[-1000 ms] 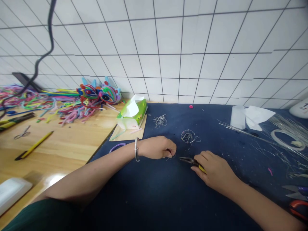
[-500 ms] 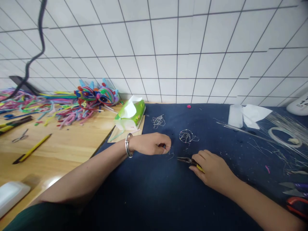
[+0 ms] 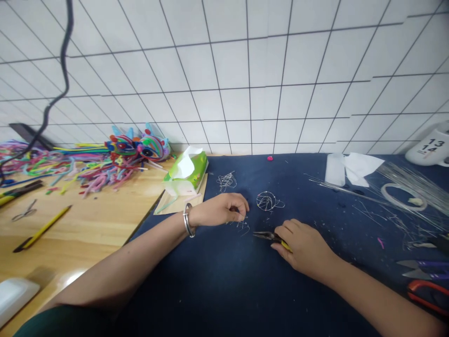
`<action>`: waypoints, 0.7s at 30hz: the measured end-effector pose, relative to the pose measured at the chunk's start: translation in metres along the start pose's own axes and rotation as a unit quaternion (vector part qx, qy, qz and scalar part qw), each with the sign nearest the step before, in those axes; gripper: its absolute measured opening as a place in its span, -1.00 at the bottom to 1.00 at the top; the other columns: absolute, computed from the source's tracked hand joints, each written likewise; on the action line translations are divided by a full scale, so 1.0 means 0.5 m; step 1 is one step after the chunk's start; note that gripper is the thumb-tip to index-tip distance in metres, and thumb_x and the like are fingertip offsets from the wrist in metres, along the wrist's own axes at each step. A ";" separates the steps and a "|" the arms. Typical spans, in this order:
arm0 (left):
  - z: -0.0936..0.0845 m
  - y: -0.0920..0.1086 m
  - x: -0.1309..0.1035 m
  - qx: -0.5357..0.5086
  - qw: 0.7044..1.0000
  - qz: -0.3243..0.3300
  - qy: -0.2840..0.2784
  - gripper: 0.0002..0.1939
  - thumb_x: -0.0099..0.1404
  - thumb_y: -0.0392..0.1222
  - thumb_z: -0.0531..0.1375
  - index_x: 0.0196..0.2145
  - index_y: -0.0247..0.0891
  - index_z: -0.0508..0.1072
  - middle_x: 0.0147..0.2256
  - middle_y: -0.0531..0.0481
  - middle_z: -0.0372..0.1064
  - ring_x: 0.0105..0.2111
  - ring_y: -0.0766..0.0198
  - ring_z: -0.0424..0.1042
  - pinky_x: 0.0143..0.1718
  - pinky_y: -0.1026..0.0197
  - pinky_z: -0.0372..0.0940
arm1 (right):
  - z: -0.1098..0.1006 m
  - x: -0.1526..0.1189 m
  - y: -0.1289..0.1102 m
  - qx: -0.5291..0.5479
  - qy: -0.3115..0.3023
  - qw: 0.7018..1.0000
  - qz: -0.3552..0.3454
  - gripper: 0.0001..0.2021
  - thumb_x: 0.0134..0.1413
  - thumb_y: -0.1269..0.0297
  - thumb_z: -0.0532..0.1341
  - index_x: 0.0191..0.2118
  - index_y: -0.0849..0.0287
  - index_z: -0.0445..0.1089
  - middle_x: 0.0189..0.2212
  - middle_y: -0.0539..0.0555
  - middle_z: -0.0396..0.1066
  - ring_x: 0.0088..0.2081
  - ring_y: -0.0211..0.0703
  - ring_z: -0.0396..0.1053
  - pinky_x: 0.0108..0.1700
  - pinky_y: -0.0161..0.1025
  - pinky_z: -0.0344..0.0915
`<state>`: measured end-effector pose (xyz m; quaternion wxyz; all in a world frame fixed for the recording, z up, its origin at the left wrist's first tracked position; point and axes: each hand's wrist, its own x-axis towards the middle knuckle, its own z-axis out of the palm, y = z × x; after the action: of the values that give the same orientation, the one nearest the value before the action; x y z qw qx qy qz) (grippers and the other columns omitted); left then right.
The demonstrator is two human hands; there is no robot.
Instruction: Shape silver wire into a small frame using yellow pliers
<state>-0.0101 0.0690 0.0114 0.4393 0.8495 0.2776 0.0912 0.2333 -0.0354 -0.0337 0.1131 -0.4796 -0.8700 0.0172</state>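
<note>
My left hand (image 3: 221,209), with a silver bangle at the wrist, is closed in a pinch just above the dark blue cloth. Thin silver wire (image 3: 242,225) shows at its fingertips, with short loose ends around it. My right hand (image 3: 302,243) is wrapped round needle-nose pliers (image 3: 265,235) with yellow handles. Their jaws point left toward the left fingertips, apart from the wire. Beyond both hands lies a round wire frame (image 3: 266,201) with strands crossing inside it. A tangle of wire (image 3: 227,181) rests behind the left hand.
A green tissue pack (image 3: 189,171) stands at the back left. Colourful pipe cleaners (image 3: 94,175) and a yellow cutter (image 3: 44,228) lie on the wooden table. To the right are straight wires (image 3: 414,182), a white coil (image 3: 403,196), purple-handled snips (image 3: 424,270), red-handled scissors (image 3: 426,295) and a mug (image 3: 430,147).
The view has shifted slightly, so everything appears a little further left. The left fingers have moved slightly against the wire scraps, more of which show. The right hand still holds the pliers.
</note>
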 end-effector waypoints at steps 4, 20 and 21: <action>-0.001 0.003 -0.005 -0.065 0.995 -0.075 -0.013 -0.86 0.23 -0.22 0.07 -0.33 -0.33 0.37 -0.27 -0.03 0.37 -0.66 0.56 0.18 -0.53 0.36 0.15 | 0.001 0.000 0.001 0.007 -0.004 1.000 -0.001 -0.87 0.08 0.22 0.09 -0.32 0.16 0.27 -0.43 0.03 0.24 -0.36 -0.17 0.17 -0.36 -0.24 0.10; 0.066 -0.008 0.014 -0.327 0.934 -0.139 0.038 -0.81 0.12 -0.14 0.20 -0.41 -0.34 0.33 -0.63 0.14 0.16 -0.67 0.50 0.08 -0.66 0.40 -0.07 | -0.020 -0.005 0.007 -0.196 0.150 0.967 -0.056 -0.79 0.11 0.21 0.08 -0.21 0.22 0.32 -0.43 0.07 0.26 -0.38 -0.17 0.13 -0.34 -0.19 -0.01; 0.067 -0.008 0.014 -0.335 0.931 -0.139 0.034 -0.81 0.12 -0.15 0.20 -0.41 -0.34 0.33 -0.63 0.14 0.16 -0.67 0.50 0.08 -0.66 0.40 -0.07 | -0.020 -0.005 0.007 -0.204 0.152 0.965 -0.061 -0.79 0.11 0.21 0.09 -0.21 0.22 0.31 -0.43 0.07 0.26 -0.38 -0.17 0.13 -0.35 -0.19 -0.02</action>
<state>0.0076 0.0515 -0.0124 0.6971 0.6019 0.3613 0.1456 0.2398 -0.0364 -0.0249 0.1449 -0.4359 -0.8551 -0.2404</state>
